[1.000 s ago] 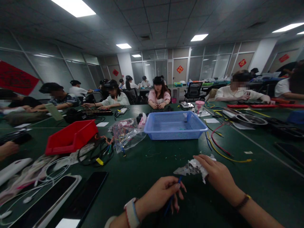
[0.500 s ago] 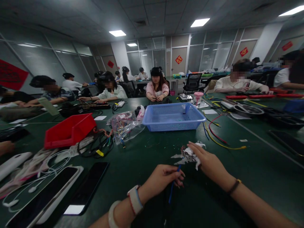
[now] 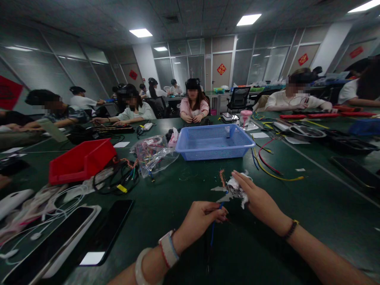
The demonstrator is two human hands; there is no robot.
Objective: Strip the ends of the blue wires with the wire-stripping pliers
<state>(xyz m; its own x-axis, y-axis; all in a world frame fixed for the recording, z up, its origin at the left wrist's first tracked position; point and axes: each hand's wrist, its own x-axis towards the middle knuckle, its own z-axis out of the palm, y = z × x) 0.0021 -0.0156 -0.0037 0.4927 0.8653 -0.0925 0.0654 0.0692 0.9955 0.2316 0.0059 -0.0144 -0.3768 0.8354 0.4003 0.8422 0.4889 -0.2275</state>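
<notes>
My left hand is closed on a thin blue wire, which hangs down toward the table's near edge. The wire's upper end points to a crumpled white and grey wad. My right hand rests against the right side of this wad, its fingers stretched out together and the thumb hidden. A bit of twisted copper-coloured wire lies just behind the wad on the green table.
A blue basket stands ahead, with a clear bag of wires left of it. Farther left are a red bin, black cables and phones. Yellow and red cables lie on the right. Several people sit around.
The view has shifted slightly. My left hand has moved the blue wire's upper end toward the wad. The copper-coloured strand behind the wad now shows more plainly.
</notes>
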